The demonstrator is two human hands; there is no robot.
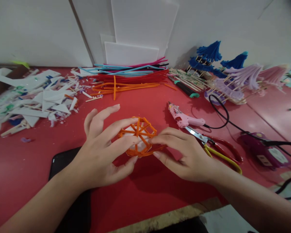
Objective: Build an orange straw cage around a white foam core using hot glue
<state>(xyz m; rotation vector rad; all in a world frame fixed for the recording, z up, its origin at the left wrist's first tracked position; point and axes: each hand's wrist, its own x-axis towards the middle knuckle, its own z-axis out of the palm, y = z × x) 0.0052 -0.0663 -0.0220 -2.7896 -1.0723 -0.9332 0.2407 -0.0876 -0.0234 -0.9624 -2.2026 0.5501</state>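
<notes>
Between my two hands is a small round frame of orange pipe cleaners (137,129), with spokes crossing at its top and a white base showing through. My left hand (104,149) grips it from the left, thumb and fingers on its rim and spokes, other fingers raised. My right hand (181,152) pinches at its right side, where an orange pipe cleaner end sticks out toward the palm. Just right of this hand lie scissors (223,152) with red and yellow handles. A pink glue gun (184,118) rests beyond them.
White scraps (46,100) are heaped at the left. Loose pipe cleaners (133,76) and a utility knife (186,89) lie at the back. Blue (210,51) and lilac canopy models (244,76) stand back right. A purple power strip (264,152) trails cables. A black phone (72,207) is under my left forearm.
</notes>
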